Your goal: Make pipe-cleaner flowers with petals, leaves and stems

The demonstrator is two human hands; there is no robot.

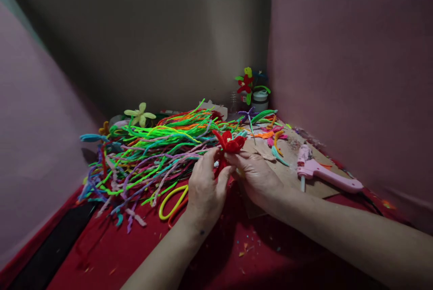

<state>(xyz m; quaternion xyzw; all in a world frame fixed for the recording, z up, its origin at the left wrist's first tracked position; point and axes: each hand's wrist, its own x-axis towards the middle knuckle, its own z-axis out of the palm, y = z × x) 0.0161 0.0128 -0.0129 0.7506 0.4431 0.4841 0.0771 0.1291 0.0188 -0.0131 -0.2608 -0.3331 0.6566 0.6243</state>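
Note:
Between my two hands, over the near edge of the cardboard, is a red pipe-cleaner flower [232,142] with a pale centre. My right hand [255,175] pinches it just below the petals. Lower down, my left hand [206,186] is closed around its underside, where some red shows between thumb and fingers. My fingers hide most of what lies under the petals. Scissors with yellow and orange handles [168,202] lie beside my left wrist, their blades out of sight.
Left of my hands spreads a heap of colourful pipe cleaners [152,154]. A pink glue gun [324,177] rests on the cardboard [287,175] at right. Finished flowers [246,83] stand at the back near a lidded jar [260,99]. Red cloth [135,254] covers the table.

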